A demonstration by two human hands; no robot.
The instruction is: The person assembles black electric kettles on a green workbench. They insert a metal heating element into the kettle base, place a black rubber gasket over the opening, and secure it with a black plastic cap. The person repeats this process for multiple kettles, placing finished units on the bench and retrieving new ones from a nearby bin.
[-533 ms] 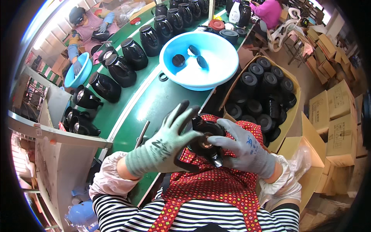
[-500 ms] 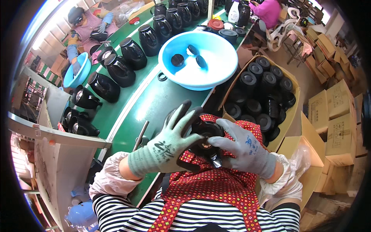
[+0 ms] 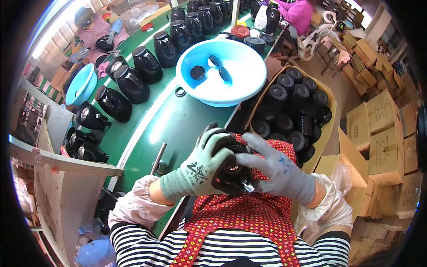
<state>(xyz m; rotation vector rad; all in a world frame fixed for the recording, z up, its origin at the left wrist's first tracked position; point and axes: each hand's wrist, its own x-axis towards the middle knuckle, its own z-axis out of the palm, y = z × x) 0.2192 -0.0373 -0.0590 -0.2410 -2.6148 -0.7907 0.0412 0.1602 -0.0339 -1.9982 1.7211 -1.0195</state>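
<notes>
A black pot (image 3: 229,171) sits between the person's two gloved hands, just above the lap, in front of a red dotted apron (image 3: 249,218). Gloves hide a lot of it, but I can see a round shiny bit in its middle.

The left hand (image 3: 200,167) wears a pale green glove with dark fingers. Those fingers are bent and wrapped around the pot's left side. The right hand (image 3: 278,171) wears a grey glove. Two of its fingers show on top, a little apart, reaching over to the pot. The rest are hidden, so I cannot tell if they squeeze it.

Past the hands is a long green tabletop (image 3: 178,120). A metal rod (image 3: 159,159) sticks up beside the left hand. A black ring (image 3: 179,95) lies near a big blue bowl (image 3: 242,73), and three round black pieces (image 3: 197,72) are in the bowl. Lots of shiny black jugs (image 3: 147,64) stand in lines farther left.

To the right, a cardboard box (image 3: 330,133) is full of round black parts (image 3: 300,91). Across the tabletop, a co-worker in a cap (image 3: 95,40) sits by a smaller blue bowl (image 3: 81,84). Another person in pink (image 3: 298,15) is at the far end.
</notes>
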